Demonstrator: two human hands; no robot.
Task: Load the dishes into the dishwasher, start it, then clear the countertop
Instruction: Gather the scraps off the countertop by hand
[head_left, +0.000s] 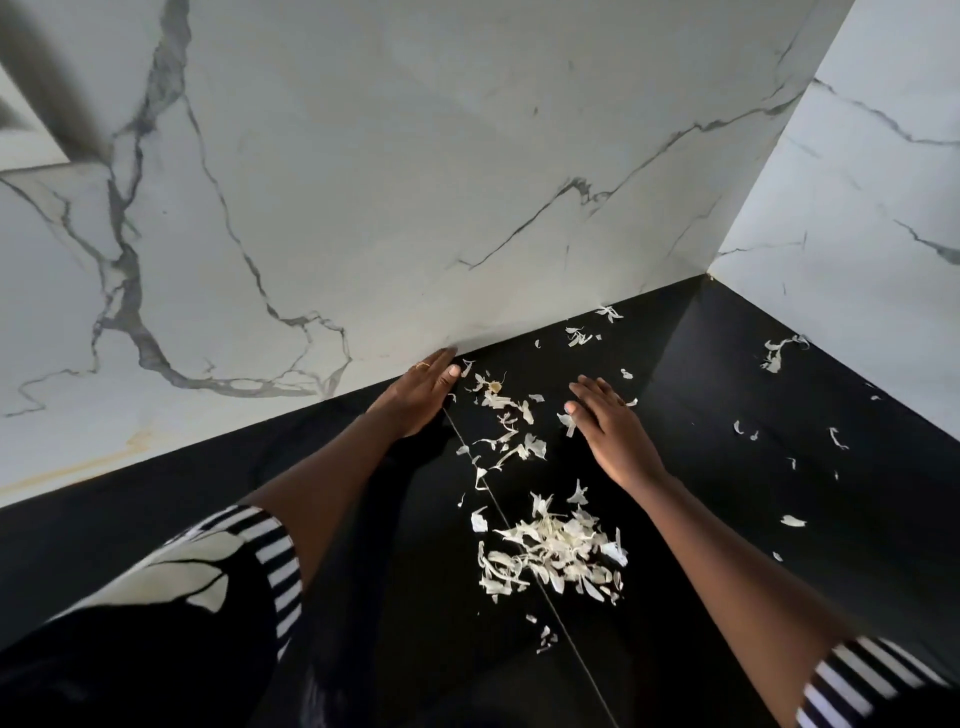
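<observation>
**Black-and-white striped sleeves (249, 561) frame two flat hands among pale scraps**

Striped cuffs sit lowest in view, one on each forearm, both arms reaching forward over the glossy black stone desk (727, 571). Between the forearms lies a loose heap of whitish, papery peel scraps (556, 551), crossed by a thin straight seam (582, 660) in the black surface. Farther on, the left hand (421, 395) rests palm-down with fingers straight, holding nothing, its fingertips at the foot of the white grey-veined marble wall (363, 182); a thin gold ring (422, 366) shows on one finger. The right hand (610, 431) also lies flat and released, fingers spread slightly. Scattered single scraps (506, 415) lie between the two hands, one just beside the right thumb. More stray bits (776, 353) lie towards the right-hand corner.
</observation>
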